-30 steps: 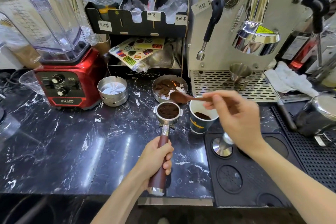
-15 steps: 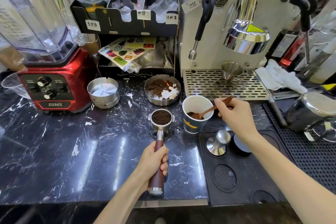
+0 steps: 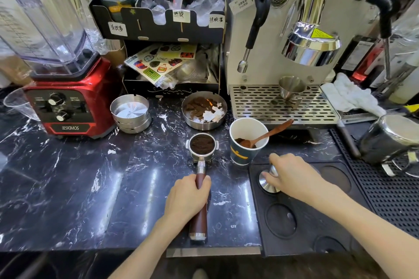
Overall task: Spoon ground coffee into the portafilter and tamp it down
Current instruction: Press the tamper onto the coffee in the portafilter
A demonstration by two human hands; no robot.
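The portafilter [image 3: 202,145] lies on the black marble counter, its basket full of dark ground coffee. My left hand [image 3: 188,197] grips its brown wooden handle. To its right stands a dark paper cup [image 3: 246,142] with ground coffee inside, and the wooden spoon [image 3: 269,133] rests in it, handle leaning right. My right hand [image 3: 292,175] is closed around the handle of the steel tamper [image 3: 267,184], which stands on the black tamping mat [image 3: 301,217]. Most of the tamper's handle is hidden under my fingers.
A steel dish of spent grounds [image 3: 204,110] sits behind the portafilter, with an empty steel dish [image 3: 130,112] left of it. A red blender [image 3: 65,102] stands far left. The espresso machine [image 3: 294,41] and drip tray [image 3: 281,106] are behind the cup. A steel pitcher [image 3: 390,140] is at right.
My right hand left the spoon in the cup and came down onto the tamper on the mat. The left hand kept hold of the portafilter handle.
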